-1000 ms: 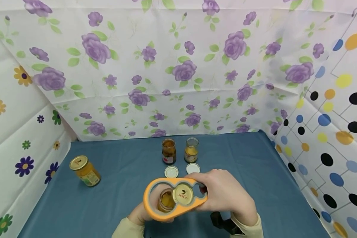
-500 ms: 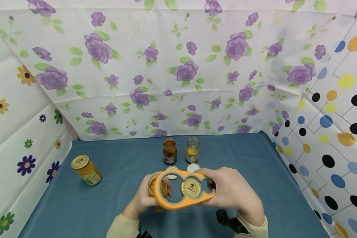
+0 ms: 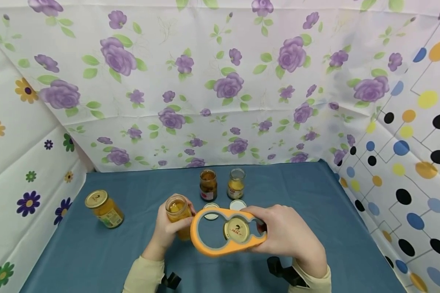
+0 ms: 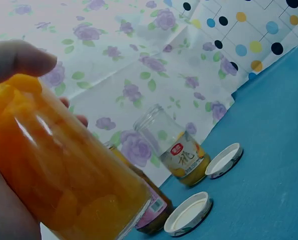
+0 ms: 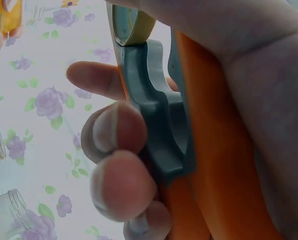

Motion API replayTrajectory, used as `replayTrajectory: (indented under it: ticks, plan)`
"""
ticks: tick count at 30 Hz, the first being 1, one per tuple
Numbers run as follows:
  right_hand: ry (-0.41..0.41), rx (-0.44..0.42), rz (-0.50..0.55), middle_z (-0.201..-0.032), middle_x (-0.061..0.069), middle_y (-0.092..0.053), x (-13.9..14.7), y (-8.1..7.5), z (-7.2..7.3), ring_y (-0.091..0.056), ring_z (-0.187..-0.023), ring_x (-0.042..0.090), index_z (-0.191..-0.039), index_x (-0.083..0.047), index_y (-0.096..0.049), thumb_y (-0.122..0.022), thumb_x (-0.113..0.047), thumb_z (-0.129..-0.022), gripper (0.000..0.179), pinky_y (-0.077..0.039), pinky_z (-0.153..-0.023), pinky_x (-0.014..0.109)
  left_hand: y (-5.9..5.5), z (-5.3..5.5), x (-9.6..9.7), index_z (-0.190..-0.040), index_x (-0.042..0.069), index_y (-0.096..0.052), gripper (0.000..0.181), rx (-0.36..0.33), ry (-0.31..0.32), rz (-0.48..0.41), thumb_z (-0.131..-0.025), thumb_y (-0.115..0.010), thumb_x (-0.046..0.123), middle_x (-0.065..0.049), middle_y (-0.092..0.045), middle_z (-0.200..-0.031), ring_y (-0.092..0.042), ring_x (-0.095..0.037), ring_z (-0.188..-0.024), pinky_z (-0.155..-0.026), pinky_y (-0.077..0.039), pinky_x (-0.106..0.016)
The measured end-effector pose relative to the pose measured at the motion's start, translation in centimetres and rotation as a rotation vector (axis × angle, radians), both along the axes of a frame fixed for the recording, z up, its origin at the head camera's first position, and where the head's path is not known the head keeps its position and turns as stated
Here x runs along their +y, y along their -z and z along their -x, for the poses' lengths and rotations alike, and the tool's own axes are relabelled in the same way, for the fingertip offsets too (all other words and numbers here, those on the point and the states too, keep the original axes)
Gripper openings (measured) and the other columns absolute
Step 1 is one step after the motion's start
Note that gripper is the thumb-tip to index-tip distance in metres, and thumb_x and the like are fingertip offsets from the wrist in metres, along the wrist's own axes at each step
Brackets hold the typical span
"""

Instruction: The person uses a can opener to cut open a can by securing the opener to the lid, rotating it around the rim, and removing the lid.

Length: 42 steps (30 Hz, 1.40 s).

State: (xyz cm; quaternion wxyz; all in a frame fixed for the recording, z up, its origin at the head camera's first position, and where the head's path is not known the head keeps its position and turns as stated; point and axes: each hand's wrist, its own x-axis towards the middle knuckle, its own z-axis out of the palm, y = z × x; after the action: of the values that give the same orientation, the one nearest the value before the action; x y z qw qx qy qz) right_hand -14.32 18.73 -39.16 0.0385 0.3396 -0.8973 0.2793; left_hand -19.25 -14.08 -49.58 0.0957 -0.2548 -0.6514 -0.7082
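My left hand (image 3: 164, 226) grips an uncapped glass jar (image 3: 178, 211) of orange fruit pieces in liquid, held above the table and slightly tilted. In the left wrist view the fruit jar (image 4: 63, 170) fills the left side, thumb near its top. My right hand (image 3: 287, 232) holds an orange jar opener (image 3: 210, 253) with grey inner grips by its narrower end. A gold lid (image 3: 236, 230) sits within the opener's middle opening. From the right wrist, fingers curl about the opener (image 5: 209, 135), and the lid's edge (image 5: 141, 27) shows at the top.
Two open jars stand at the back, one brown (image 3: 208, 185) and one part-filled with yellow (image 3: 236, 185). White-lined lids (image 3: 211, 211) (image 3: 238, 204) lie before them. A capped jar (image 3: 105, 209) stands at left on the blue cloth (image 3: 146, 191). Patterned sheets (image 3: 220, 134) hang around.
My left hand has moved the fruit jar left and away from under the opener. The right hand has shifted slightly right, and the gold lid has stayed in the opener.
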Motion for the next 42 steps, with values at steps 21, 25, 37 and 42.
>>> replayTrajectory:
  ticks: [21,25,37,42]
  plan:
    - [0.005,-0.03,-0.007,-0.065,-0.023,-0.045,0.0,0.1,-0.1,-0.042,-0.056,-0.002,-0.131,-0.045,-0.068,-0.082,-0.07,-0.084,0.055,-0.036,-0.052,0.023,0.2,4.4,-0.3,-0.123,0.005,-0.062,0.042,-0.263,-0.395,0.116,-0.091,-0.088,0.013,-0.012,-0.07,-0.109,-0.068,-0.024,-0.098,-0.087,-0.057,-0.035]
    - [0.004,-0.029,-0.009,-0.065,-0.023,-0.045,0.0,0.1,0.0,-0.041,-0.055,-0.002,-0.131,-0.044,-0.068,-0.082,-0.069,-0.085,0.055,-0.035,-0.052,0.023,-0.2,5.2,0.0,-0.125,0.006,-0.061,0.041,-0.311,-0.417,0.134,-0.094,-0.086,0.015,-0.012,-0.069,-0.112,-0.066,-0.019,-0.099,-0.09,-0.054,-0.036]
    - [0.008,-0.049,-0.021,-0.065,-0.023,-0.046,0.0,0.2,0.1,-0.041,-0.055,-0.001,-0.132,-0.045,-0.067,-0.081,-0.07,-0.085,0.055,-0.035,-0.052,0.023,1.4,7.8,-0.4,-0.125,0.01,-0.06,0.043,-0.345,-0.441,0.157,-0.094,-0.087,0.021,-0.012,-0.066,-0.115,-0.065,-0.026,-0.103,-0.092,-0.054,-0.046]
    - [0.01,-0.049,-0.026,-0.065,-0.023,-0.046,-0.1,0.2,0.2,-0.042,-0.055,-0.001,-0.132,-0.045,-0.067,-0.081,-0.071,-0.085,0.055,-0.035,-0.051,0.023,1.7,8.0,-0.5,-0.125,0.012,-0.06,0.043,-0.362,-0.446,0.176,-0.094,-0.087,0.02,-0.012,-0.065,-0.116,-0.064,-0.027,-0.104,-0.093,-0.053,-0.047]
